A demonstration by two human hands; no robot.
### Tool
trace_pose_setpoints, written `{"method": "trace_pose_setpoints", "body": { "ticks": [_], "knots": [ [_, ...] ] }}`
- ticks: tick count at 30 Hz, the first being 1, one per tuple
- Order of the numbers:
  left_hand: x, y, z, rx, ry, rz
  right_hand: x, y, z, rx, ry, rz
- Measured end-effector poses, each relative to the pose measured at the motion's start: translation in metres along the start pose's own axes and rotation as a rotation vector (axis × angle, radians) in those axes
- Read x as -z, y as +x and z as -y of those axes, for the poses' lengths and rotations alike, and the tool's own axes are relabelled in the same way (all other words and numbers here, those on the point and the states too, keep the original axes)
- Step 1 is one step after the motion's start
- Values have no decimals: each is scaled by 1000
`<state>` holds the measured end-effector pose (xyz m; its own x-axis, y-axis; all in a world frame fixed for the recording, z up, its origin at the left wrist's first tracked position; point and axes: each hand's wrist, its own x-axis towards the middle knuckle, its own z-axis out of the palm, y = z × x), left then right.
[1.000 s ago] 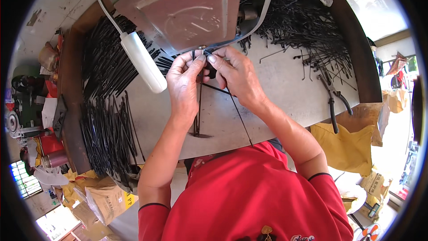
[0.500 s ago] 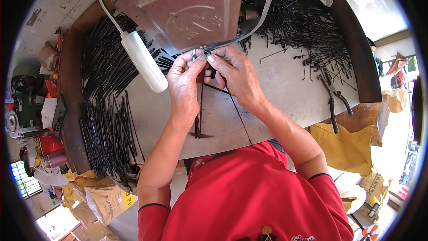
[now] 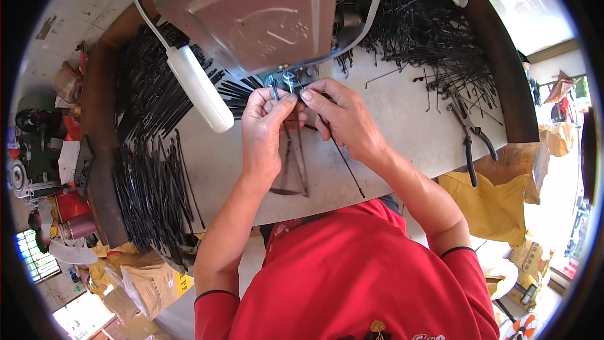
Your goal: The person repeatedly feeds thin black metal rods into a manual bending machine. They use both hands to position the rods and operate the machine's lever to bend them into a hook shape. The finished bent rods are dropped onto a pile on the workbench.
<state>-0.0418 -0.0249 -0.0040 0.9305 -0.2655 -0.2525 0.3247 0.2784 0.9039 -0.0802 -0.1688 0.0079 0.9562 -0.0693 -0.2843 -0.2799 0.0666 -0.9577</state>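
My left hand point(image 3: 263, 129) is closed, thumb against fingers, just below the front of a dull red machine point(image 3: 264, 22). From it hangs a thin black bent rod piece point(image 3: 304, 173), its lower part blurred and ending in a short crosspiece. My right hand point(image 3: 350, 123) pinches a thin black rod point(image 3: 346, 165) that slants down towards the table's near edge. The two hands almost touch at their fingertips. Above them shows a shiny metal part point(image 3: 288, 78) of the machine. My fingers hide the upper ends of both pieces.
A white tube lamp point(image 3: 201, 91) hangs left of my hands. Black rods point(image 3: 148, 195) lie piled along the left side; a tangle of bent black rods point(image 3: 434, 38) covers the far right. Pliers point(image 3: 467, 135) rest on the metal table point(image 3: 402, 126), bordered by a raised brown rim point(image 3: 519, 101).
Both hands have drawn slightly back from the machine, uncovering its shiny metal part. The piece in my left hand has swung to the right, and my right hand's rod has shifted slightly right.
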Motion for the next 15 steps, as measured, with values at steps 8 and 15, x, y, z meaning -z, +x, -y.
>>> {"method": "trace_pose_setpoints", "body": {
  "ticks": [8,15],
  "knots": [
    [3,6,1,-30,34,96,0,0,-2,12,170,45],
    [0,1,0,-37,22,38,0,0,-3,22,182,56]
  ]
}}
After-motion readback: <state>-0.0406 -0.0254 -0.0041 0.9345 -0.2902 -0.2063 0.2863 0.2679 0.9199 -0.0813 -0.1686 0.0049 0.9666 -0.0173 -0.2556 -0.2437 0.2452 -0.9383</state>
